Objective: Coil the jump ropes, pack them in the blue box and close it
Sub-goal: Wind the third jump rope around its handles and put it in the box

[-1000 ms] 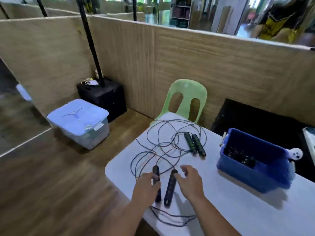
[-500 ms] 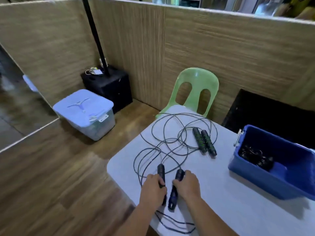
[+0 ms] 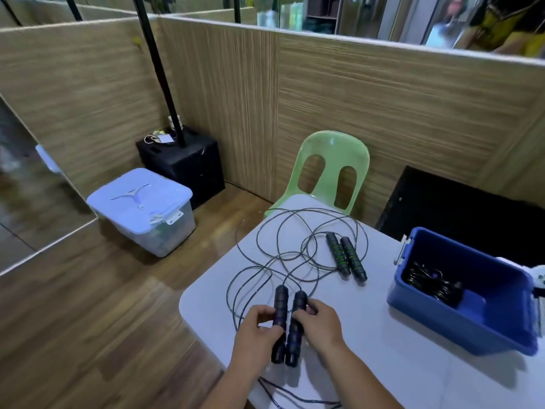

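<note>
Table (image 3: pixel 383 367) sets the limits. Its white top stretches ahead and to the right of both hands, but the rounded edge drops off just left of my left hand (image 3: pixel 256 341), and the near edge passes under the wrists. Free room is forward and right, and there is none to the left.

Well to the right of my right hand (image 3: pixel 322 326) sits the box (image 3: pixel 433 317), open-topped, with a coiled rope (image 3: pixel 431 282) lying in it.

Ahead of both hands the cord (image 3: pixel 283 228) sprawls in loose, overlapping loops towards the far edge. I cannot tell which strand belongs to which rope. A stretch also hangs off the near edge below my wrists.

A second pair (image 3: pixel 345 258) of grips lies ahead and right of the right hand, apart from it.

Closest in are the handles (image 3: pixel 290 308), side by side and about touching, long axes pointing away from me. The left hand's fingers are curled round one and the right's round the other. Cord leaves their far ends, so I judge winding must draw it in from ahead. The right hand is nearer the box for the drop.
</note>
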`<state>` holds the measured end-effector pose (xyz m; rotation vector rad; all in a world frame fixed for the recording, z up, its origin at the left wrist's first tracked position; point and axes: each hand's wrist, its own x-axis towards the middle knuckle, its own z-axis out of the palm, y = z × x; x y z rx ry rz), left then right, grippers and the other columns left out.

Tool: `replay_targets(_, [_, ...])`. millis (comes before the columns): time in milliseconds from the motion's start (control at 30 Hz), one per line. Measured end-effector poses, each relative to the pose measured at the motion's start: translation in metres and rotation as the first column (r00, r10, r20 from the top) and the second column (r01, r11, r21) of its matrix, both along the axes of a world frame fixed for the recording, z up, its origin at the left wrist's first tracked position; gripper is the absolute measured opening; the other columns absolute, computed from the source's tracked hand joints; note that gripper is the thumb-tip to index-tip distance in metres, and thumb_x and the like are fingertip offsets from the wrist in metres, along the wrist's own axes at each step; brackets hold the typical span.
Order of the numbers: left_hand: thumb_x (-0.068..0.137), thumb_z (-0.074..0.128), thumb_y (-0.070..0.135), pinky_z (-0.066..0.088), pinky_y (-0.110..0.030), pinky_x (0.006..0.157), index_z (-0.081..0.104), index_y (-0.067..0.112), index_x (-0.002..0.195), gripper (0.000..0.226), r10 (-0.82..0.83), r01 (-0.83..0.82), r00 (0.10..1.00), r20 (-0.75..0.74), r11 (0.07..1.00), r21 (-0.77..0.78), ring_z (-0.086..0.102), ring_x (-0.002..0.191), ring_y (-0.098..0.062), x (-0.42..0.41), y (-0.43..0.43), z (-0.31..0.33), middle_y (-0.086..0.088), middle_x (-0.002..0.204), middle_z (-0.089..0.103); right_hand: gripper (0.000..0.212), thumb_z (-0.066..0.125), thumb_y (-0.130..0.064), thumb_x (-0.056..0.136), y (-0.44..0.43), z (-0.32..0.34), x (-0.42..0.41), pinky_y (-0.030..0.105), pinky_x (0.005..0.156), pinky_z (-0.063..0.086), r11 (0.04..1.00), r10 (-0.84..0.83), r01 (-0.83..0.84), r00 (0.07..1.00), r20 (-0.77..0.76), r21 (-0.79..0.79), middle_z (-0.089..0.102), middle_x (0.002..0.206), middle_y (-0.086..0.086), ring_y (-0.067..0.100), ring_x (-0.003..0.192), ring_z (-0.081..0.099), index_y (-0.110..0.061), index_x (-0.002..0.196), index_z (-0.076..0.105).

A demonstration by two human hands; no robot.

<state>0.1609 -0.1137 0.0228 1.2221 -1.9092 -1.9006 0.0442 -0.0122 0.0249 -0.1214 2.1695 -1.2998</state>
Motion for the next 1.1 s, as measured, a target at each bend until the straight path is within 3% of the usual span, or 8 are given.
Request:
replay_targets(333, [0.092,0.062,-0.005,0.060,-0.029,0.075,0.069,0.025,0.121,0.043,0.025,-0.008,0.989,-0.149,0.994,0.112,0.075,0.096,-0.012,0.009,0.011,0.019,0.007,0.107,0.078,0.024,0.063,-0.002,0.083,0.004,0.035,0.014,0.043,0.085,0.060,0.981,-0.071,0.079,0.996,0.050,-0.177,0.079,0.086,-0.001,0.022,0.089,0.074,-0.020,0.086,0.077])
replay_targets(433, [0.096,0.058,-0.004,0.064,-0.042,0.076,0.071,0.030,0.123,0.045,0.044,-0.006,0.981,-0.187,0.980,0.199,0.075,0.096,-0.019,0.014,0.020,0.030,0.007,0.108,0.078,0.022,0.059,-0.001,0.084,0.006,0.042,0.016,0.039,0.076,0.059,0.978,-0.087,0.097,0.994,0.066,-0.185,0.078,0.082,0.004,0.026,0.082,0.072,-0.014,0.084,0.077])
replay_targets(533, [0.095,0.061,-0.007,0.064,-0.048,0.070,0.072,0.032,0.120,0.048,0.056,-0.011,0.975,-0.213,0.978,0.206,0.076,0.087,-0.022,0.015,0.030,0.037,0.007,0.105,0.077,0.014,0.062,-0.018,0.080,0.004,0.053,0.020,0.050,0.077,0.060,0.971,-0.116,0.133,0.989,0.096,-0.201,0.077,0.080,0.012,0.039,0.084,0.072,-0.013,0.080,0.075])
replay_targets(633, [0.092,0.070,0.002,0.065,-0.044,0.075,0.068,0.039,0.128,0.052,0.025,-0.008,0.972,-0.232,0.997,0.073,0.074,0.088,-0.022,0.013,0.042,0.040,0.015,0.106,0.077,0.028,0.070,-0.040,0.083,0.001,0.068,0.025,0.054,0.080,0.060,0.958,-0.152,0.184,0.976,0.155,-0.221,0.076,0.081,0.014,0.038,0.080,0.073,-0.012,0.082,0.074])
replay_targets(767, [0.092,0.072,0.018,0.053,-0.015,0.083,0.052,0.056,0.131,0.059,-0.098,0.034,0.973,-0.210,0.957,-0.289,0.069,0.091,-0.002,0.011,0.056,0.053,0.037,0.113,0.064,0.047,0.064,-0.054,0.091,-0.003,0.083,0.027,0.045,0.063,0.056,0.944,-0.181,0.229,0.961,0.207,-0.239,0.066,0.069,0.008,0.032,0.066,0.069,-0.008,0.081,0.066])
replay_targets(867, [0.092,0.070,0.024,0.053,-0.017,0.078,0.047,0.058,0.141,0.064,-0.180,0.069,0.963,-0.201,0.885,-0.461,0.065,0.095,-0.003,0.013,0.060,0.053,0.030,0.120,0.058,0.051,0.059,-0.057,0.095,-0.001,0.096,0.030,0.032,0.053,0.049,0.920,-0.188,0.287,0.921,0.341,-0.266,0.062,0.073,0.010,0.025,0.061,0.057,-0.006,0.090,0.064])
replay_targets(967, [0.087,0.059,0.044,0.056,-0.025,0.075,0.037,0.072,0.140,0.063,-0.222,0.074,0.957,-0.187,0.808,-0.584,0.060,0.100,-0.004,0.016,0.059,0.045,0.032,0.124,0.052,0.064,0.066,-0.066,0.086,-0.002,0.104,0.031,0.047,0.070,0.060,0.904,-0.173,0.323,0.875,0.451,-0.280,0.073,0.099,0.020,0.032,0.076,0.067,-0.006,0.107,0.067])
replay_targets(1100, [0.091,0.058,0.045,0.048,-0.017,0.082,0.046,0.053,0.147,0.057,-0.283,0.041,0.939,-0.195,0.655,-0.754,0.049,0.102,0.002,0.022,0.055,0.040,0.036,0.130,0.049,0.071,0.070,-0.068,0.082,-0.002,0.112,0.032,0.040,0.067,0.062,0.861,-0.155,0.387,0.817,0.555,-0.330,0.072,0.092,0.017,0.031,0.068,0.070,-0.004,0.114,0.067])
